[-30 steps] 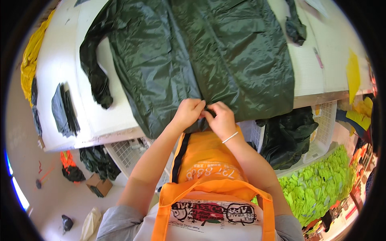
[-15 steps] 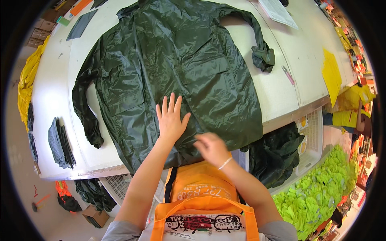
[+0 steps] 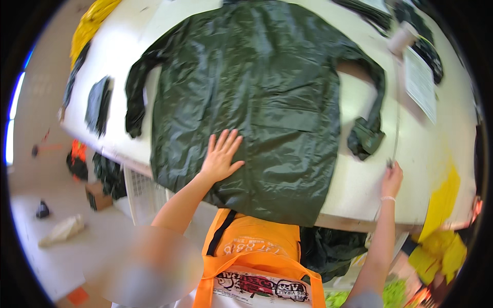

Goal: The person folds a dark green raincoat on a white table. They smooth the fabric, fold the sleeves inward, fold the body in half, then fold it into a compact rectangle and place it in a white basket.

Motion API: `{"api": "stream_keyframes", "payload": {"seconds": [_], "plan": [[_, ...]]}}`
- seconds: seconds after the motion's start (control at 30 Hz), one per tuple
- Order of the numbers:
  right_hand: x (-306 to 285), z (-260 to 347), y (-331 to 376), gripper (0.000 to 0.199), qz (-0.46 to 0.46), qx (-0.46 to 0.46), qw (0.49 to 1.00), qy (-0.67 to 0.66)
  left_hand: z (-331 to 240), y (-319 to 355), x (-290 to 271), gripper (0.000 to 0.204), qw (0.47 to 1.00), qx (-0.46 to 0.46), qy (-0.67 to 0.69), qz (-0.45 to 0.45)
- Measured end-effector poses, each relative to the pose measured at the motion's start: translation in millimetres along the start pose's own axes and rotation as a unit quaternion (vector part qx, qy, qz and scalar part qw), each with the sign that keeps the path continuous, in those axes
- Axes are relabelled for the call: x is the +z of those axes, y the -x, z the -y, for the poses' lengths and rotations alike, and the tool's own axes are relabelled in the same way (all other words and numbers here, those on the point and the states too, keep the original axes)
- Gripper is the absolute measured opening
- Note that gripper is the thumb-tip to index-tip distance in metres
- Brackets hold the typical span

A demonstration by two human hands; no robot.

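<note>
A dark green, shiny raincoat (image 3: 287,87) lies spread front up on the white table, its hem hanging over the near edge. My left hand (image 3: 222,156) rests flat on its lower front, fingers spread and holding nothing. Off to the right, past the coat's bunched sleeve end (image 3: 365,138), my right hand (image 3: 392,180) is at the tabletop with fingers pinched together. A small dark tip shows at those fingertips; too little of it is visible to name.
Folded dark pieces (image 3: 98,105) lie on the left of the table (image 3: 354,197). At the right are a white sheet (image 3: 420,84), a pale cylinder (image 3: 403,38) and yellow fabric (image 3: 442,197). Dark garments (image 3: 334,251) are heaped below the near edge; a cardboard box (image 3: 97,196) stands on the floor.
My right hand has left the coat's hem and reached right, where pink-handled snips lay before. My left hand stays flat on the coat. The view has turned rightward.
</note>
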State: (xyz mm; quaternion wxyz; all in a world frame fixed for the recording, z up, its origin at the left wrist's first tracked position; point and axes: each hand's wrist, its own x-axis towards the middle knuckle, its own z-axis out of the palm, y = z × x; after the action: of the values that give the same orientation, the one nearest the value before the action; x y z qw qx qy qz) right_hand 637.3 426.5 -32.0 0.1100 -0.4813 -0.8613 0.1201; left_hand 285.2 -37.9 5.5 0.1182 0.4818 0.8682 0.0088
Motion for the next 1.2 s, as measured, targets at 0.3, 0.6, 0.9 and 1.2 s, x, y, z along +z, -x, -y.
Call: {"api": "stream_keyframes", "payload": {"seconds": [0.3, 0.6, 0.9, 1.2], "plan": [[6.0, -28.4, -31.1, 0.018, 0.139, 0.228, 0.956, -0.121, 2.0, 7.8, 12.6, 0.076, 0.996, 0.006, 0.085, -0.039], [22.2, 306.8, 29.4, 0.021, 0.06, -0.039, 0.952, -0.296, 58.9, 11.5, -12.2, 0.042, 0.896, 0.04, 0.363, -0.253], [105.8, 545.6, 156.5, 0.019, 0.218, -0.196, 0.925, -0.242, 288.7, 31.2, -19.6, 0.025, 0.92, -0.093, 0.227, -0.306], [147.1, 622.5, 193.9, 0.021, 0.233, -0.125, 0.905, -0.332, 297.4, -11.9, -26.8, 0.027, 0.862, -0.328, 0.37, -0.114]]}}
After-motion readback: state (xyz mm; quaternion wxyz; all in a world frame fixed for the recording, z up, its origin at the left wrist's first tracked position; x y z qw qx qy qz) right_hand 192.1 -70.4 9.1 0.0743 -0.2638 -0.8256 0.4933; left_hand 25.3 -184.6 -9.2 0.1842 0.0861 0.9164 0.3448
